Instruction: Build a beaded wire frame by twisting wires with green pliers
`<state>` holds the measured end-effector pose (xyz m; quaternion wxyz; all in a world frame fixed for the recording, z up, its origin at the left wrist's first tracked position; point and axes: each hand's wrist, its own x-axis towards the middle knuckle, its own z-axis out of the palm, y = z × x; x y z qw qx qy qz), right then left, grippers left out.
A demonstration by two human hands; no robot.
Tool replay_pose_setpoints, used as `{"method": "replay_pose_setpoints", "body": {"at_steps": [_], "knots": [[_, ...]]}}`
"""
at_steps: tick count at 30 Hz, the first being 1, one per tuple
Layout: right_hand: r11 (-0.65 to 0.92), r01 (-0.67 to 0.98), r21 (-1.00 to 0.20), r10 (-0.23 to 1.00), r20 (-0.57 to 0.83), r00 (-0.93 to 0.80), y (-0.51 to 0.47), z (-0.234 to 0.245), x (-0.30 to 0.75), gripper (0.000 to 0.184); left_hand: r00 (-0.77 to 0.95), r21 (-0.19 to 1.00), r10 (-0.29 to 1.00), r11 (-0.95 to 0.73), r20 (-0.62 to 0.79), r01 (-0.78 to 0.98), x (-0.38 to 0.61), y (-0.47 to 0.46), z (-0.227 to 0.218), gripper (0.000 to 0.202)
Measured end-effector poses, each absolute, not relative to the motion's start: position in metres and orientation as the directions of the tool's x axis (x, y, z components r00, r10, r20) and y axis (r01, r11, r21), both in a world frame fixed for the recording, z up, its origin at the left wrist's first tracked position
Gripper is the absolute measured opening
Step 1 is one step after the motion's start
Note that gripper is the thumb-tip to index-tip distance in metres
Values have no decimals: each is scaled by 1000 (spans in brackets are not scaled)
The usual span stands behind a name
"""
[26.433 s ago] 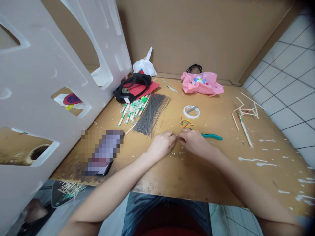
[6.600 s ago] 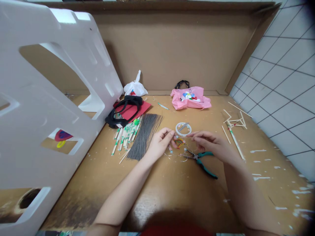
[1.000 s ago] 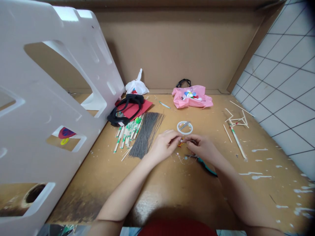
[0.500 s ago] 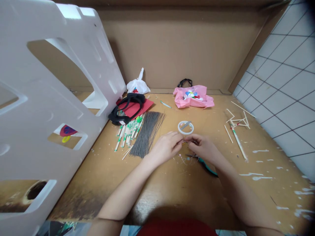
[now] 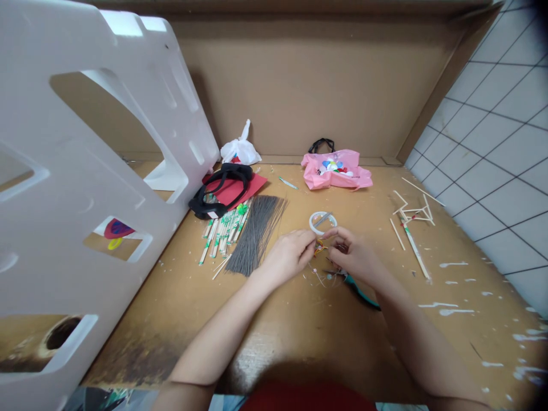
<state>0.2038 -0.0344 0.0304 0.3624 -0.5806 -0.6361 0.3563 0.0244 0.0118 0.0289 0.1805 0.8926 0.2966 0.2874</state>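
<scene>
Both hands meet low over the table point(image 5: 299, 342): left hand point(image 5: 290, 258) and right hand point(image 5: 356, 260) each pinch, fingertips closed, what seems a thin beaded wire point(image 5: 317, 273), beside coloured rubber bands point(image 5: 319, 246), near the tape ring point(image 5: 322, 222). Teal pliers point(image 5: 363, 291) lie by the right wrist.

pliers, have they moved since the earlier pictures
Yes. The teal pliers lay crosswise earlier; now their handles angle back toward the person, away from the tape ring, partly under the right hand.

A pink bag point(image 5: 336, 176) and a white bag point(image 5: 240, 151) lie at the counter's point(image 5: 299, 337) back. Grey rods point(image 5: 257, 234) lie beside wrapped chopsticks point(image 5: 222, 231).
</scene>
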Motion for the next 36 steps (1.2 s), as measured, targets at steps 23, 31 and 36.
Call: {"method": "replay_pose_setpoints", "body": {"at_steps": [23,31,36], "knots": [[-50,221,-974,994,-71,-88,-26,26,208,29,727,350,591,-802,349,484,24,8,29,20],[-59,224,-973,996,-72,-53,-25,31,208,29,645,400,676,-734,356,548,25,8,28,18],[-62,226,-972,996,-74,-45,-24,30,209,29,704,362,599,-798,383,482,25,7,30,20]]}}
